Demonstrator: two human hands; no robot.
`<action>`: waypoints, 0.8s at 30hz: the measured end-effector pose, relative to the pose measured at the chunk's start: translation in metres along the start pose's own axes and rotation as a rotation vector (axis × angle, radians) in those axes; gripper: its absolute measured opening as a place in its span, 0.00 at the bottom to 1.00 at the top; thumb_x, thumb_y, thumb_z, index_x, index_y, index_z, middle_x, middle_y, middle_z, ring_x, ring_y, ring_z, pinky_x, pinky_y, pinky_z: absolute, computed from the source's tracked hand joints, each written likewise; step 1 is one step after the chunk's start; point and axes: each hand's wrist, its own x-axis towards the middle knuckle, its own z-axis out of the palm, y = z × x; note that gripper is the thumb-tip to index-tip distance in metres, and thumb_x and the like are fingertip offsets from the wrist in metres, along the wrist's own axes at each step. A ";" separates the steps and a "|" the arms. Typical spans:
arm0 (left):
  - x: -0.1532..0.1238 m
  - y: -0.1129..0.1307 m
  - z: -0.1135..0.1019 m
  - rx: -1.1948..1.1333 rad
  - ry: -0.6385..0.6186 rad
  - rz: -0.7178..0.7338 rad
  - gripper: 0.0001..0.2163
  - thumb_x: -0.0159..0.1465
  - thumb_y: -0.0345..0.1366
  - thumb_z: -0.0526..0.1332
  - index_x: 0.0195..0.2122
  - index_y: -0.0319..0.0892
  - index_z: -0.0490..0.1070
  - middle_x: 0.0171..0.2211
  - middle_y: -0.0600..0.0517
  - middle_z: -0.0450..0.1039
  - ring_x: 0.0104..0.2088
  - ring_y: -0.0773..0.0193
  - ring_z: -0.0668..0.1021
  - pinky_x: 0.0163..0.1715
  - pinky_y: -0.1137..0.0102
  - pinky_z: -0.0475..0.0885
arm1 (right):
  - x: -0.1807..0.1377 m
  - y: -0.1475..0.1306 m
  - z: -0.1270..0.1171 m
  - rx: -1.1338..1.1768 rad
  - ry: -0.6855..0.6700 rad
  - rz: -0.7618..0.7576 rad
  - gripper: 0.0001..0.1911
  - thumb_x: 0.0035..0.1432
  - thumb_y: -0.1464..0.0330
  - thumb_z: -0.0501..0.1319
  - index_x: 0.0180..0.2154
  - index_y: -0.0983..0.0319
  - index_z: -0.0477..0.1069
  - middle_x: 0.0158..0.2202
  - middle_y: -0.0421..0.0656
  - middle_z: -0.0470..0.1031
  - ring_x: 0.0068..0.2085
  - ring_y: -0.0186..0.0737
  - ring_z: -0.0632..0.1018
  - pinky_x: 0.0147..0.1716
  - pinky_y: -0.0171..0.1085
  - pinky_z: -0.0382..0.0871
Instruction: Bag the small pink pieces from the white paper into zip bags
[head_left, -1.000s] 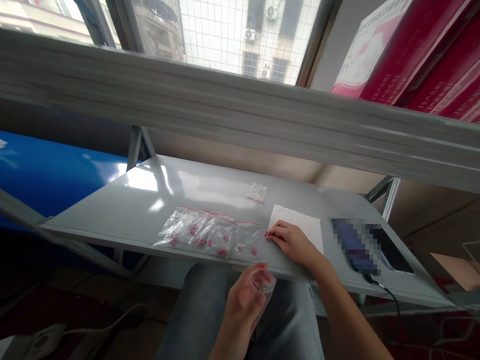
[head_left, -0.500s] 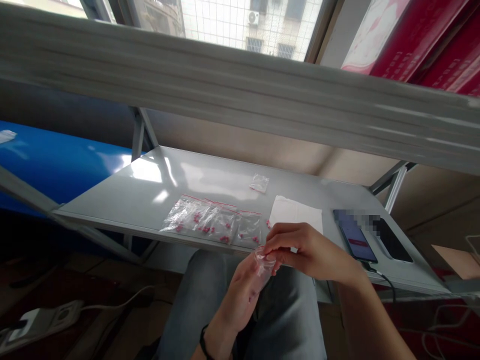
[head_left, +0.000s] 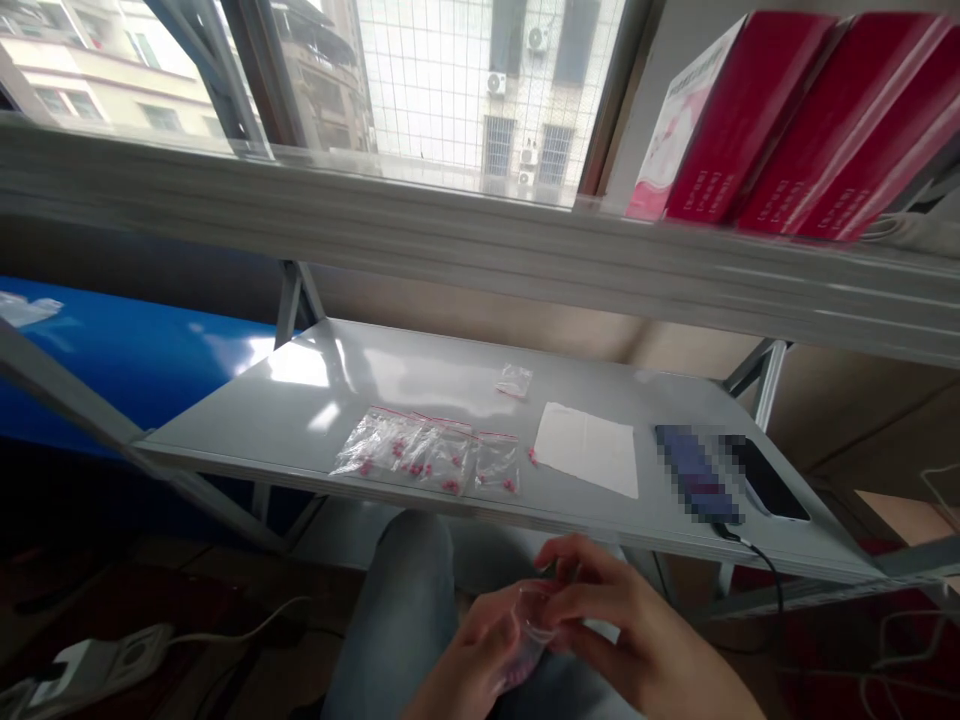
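Low over my lap, my left hand (head_left: pixel 476 640) is closed round a small clear plastic bag (head_left: pixel 525 655) with pinkish bits showing near its bottom. My right hand (head_left: pixel 607 620) has its bent fingers at the bag's mouth, gripping there; its fingertips are partly hidden by the plastic. On the table ahead lie several flat zip bags (head_left: pixel 442 458) with red edges and small pink-red pieces inside. One more zip bag (head_left: pixel 496 465) lies at the right end of that row. A loose pink-red piece (head_left: pixel 532 455) is beside a white paper sheet (head_left: pixel 589 450).
A small clear bag (head_left: pixel 514 380) lies farther back on the grey table (head_left: pixel 285 430). Two phones, one a dark phone (head_left: pixel 772 480), lie at the right with a cable (head_left: pixel 757 550) hanging off the edge. A shelf beam (head_left: pixel 450 230) crosses above, carrying red boxes (head_left: pixel 750 120).
Both hands have dropped from the table's front edge to over my lap, still together on the bag. The view has tilted up, showing more of the window and red boxes.
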 end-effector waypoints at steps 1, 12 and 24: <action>-0.006 -0.002 -0.002 0.058 0.014 -0.015 0.33 0.59 0.65 0.66 0.53 0.42 0.81 0.41 0.45 0.79 0.41 0.56 0.78 0.46 0.63 0.72 | -0.008 0.001 0.006 0.009 0.012 0.031 0.11 0.67 0.72 0.60 0.44 0.52 0.79 0.57 0.46 0.72 0.48 0.42 0.79 0.48 0.40 0.76; -0.049 0.015 0.014 0.767 0.203 0.248 0.13 0.69 0.46 0.64 0.32 0.44 0.76 0.31 0.53 0.72 0.34 0.63 0.75 0.36 0.73 0.70 | -0.047 -0.008 0.036 -0.066 -0.012 0.058 0.06 0.67 0.69 0.62 0.43 0.54 0.78 0.42 0.43 0.79 0.41 0.39 0.80 0.41 0.35 0.73; -0.108 0.009 0.027 0.914 0.184 0.471 0.13 0.68 0.48 0.63 0.34 0.46 0.80 0.30 0.49 0.76 0.33 0.61 0.77 0.37 0.72 0.75 | -0.071 0.005 0.114 0.012 0.396 -0.092 0.22 0.68 0.49 0.55 0.32 0.58 0.73 0.27 0.42 0.75 0.28 0.38 0.76 0.27 0.35 0.68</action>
